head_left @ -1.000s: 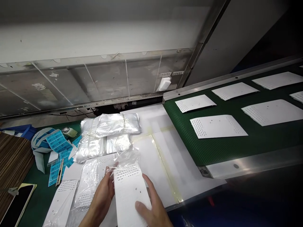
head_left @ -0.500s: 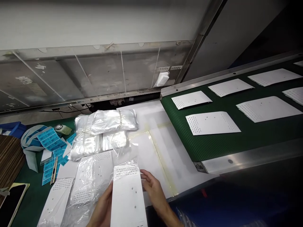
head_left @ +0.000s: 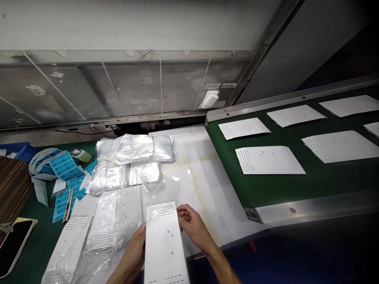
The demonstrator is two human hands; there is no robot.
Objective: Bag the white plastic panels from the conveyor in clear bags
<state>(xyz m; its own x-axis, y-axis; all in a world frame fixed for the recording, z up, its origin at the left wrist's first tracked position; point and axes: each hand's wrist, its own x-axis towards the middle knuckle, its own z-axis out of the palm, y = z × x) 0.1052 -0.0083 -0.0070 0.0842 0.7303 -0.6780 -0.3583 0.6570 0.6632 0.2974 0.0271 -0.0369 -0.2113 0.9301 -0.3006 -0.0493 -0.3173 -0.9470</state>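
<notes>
- The left hand [head_left: 133, 250] is closed on the near-left long edge of a white panel [head_left: 166, 260], fingers mostly behind it.
- The right hand [head_left: 194, 225] has its fingers curled inward at the panel's upper right edge; I can't tell whether they pinch the clear film [head_left: 162, 211] there or only brush it.
- Handling judgement: support the panel flat from beneath and ease the film along both edges evenly, so no corner snags or tears it.
- The white panel lies between the hands, its long axis running away from the body, far end leaning slightly left; slotted rows mark both ends.
- Left of the left hand, film-covered panels [head_left: 132, 209] lie over the counter [head_left: 26, 213].
- Beyond both hands sit bundled clear bags [head_left: 145, 150].
- Right of and beyond the right hand, loose panels [head_left: 269, 161] rest on a green belt [head_left: 219, 157].
</notes>
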